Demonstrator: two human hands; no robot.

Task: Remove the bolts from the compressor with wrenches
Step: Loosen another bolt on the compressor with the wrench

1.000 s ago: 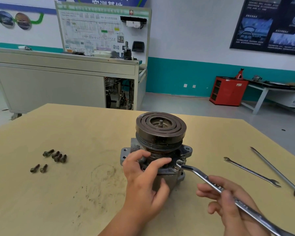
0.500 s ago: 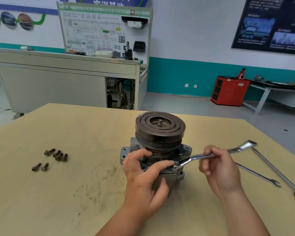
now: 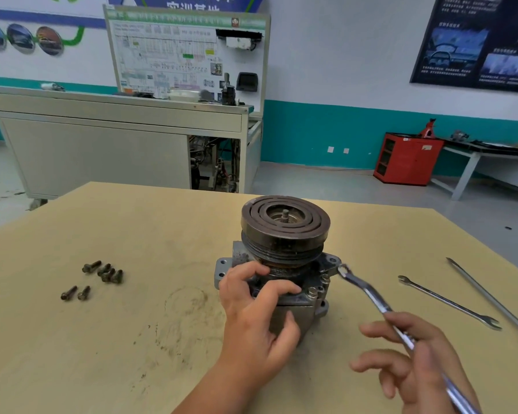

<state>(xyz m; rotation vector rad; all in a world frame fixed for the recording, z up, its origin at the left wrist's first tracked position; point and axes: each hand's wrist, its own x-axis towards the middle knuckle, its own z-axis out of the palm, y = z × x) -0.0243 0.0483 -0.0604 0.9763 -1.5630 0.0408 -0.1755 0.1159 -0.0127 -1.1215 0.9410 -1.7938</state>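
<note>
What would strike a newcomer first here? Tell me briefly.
The compressor, dark pulley up, stands central on the table, gripped by the left hand. The right hand holds a wrench with its head at the compressor's right flange. Six loose bolts lie farther left.

The table [image 3: 162, 234] lies open between loose bolts [image 3: 103, 271] and compressor [image 3: 284, 234]; spare wrench [image 3: 447, 301] and screwdriver [image 3: 488, 297] crowd the right.
</note>
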